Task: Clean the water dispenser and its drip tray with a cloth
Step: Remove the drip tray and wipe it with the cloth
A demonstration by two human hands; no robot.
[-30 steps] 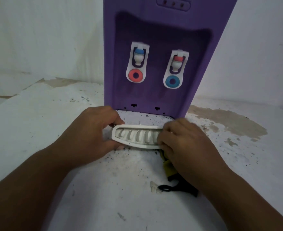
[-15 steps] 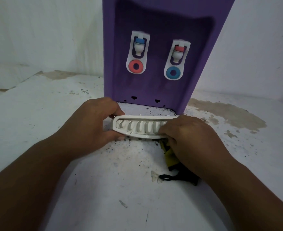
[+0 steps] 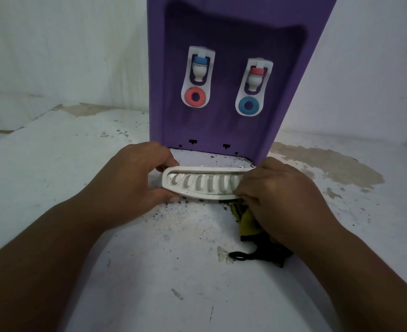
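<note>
Since a second ago, the white drip tray (image 3: 206, 185) has travelled closer to the base of the purple water dispenser (image 3: 231, 75), its far edge now almost at the opening beneath the taps. Both hands have gone forward with it. At the tray's left end, the left hand (image 3: 130, 180) is clamped on it, thumb on the near edge and fingers curled over the far edge. On the opposite end the right hand (image 3: 279, 195) presses down with its fingers bent, covering the last slots; a yellow-and-black cloth (image 3: 248, 224) is bunched beneath that palm, its black loop trailing onto the white tabletop (image 3: 54, 168). Tilted toward the camera, the tray shows its slotted grille. Dark specks of dirt litter the tabletop around the tray and under the dispenser. Above, two white taps hang in the recess, one blue-capped (image 3: 199, 68), one red-capped (image 3: 256, 76).
</note>
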